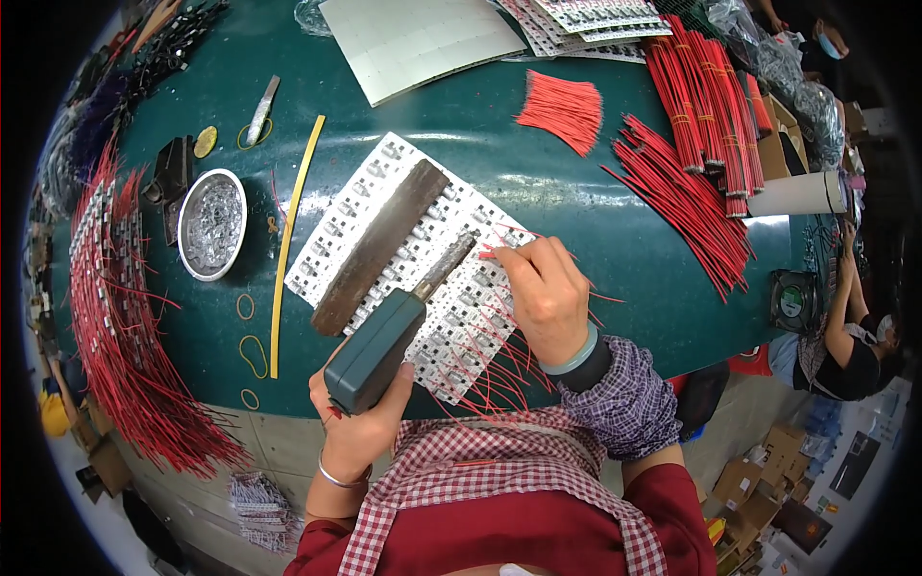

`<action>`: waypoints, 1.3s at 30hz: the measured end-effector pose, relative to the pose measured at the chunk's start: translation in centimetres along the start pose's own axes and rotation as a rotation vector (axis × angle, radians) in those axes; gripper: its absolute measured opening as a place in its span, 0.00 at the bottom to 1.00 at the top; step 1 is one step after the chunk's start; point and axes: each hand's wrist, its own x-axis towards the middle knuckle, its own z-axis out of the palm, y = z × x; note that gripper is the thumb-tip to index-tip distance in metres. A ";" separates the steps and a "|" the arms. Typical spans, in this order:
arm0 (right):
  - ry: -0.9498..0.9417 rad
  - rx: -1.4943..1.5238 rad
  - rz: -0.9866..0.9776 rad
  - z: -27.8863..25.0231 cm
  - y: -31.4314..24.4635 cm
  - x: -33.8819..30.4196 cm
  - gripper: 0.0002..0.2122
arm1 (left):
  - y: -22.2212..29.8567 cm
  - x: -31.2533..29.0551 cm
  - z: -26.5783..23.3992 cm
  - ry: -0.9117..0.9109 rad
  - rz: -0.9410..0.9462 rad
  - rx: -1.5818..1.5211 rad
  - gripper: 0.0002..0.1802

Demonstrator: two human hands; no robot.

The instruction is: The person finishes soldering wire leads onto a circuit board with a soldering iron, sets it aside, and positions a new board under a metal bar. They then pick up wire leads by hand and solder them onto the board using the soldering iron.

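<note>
A dark green soldering gun (370, 350) is in my left hand (363, 427), its blackened tip lying over a white panel of small circuit boards (331, 223). My right hand (549, 296) pinches a thin red wire (488, 252) at the panel's right part, close to the tip. Several red wires (495, 379) trail from the panel's lower right toward the table edge. Across the panel lies a dark brown bar (379, 248), slanting alongside the gun. Whether the tip touches a pad is too small to tell.
Left of the panel are a yellow strip (296, 240), a white-rimmed bowl of metal bits (182, 240) and a large wired bundle (125, 355). At the back lie pale panels (413, 43); red wire bundles (682, 206) and a short wire pile (562, 108) sit right. Another person (845, 346) works far right.
</note>
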 end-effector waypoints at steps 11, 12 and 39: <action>0.001 -0.012 -0.005 0.0 -0.1 0.0 0.12 | -0.3 0.4 0.2 -0.100 0.043 0.073 0.10; 0.001 -0.008 -0.002 0.0 -0.1 0.0 0.12 | -0.1 0.5 0.2 -0.099 0.044 0.074 0.10; -0.008 -0.024 -0.013 0.0 -0.1 0.0 0.12 | -0.2 0.5 0.4 -0.079 0.038 0.027 0.09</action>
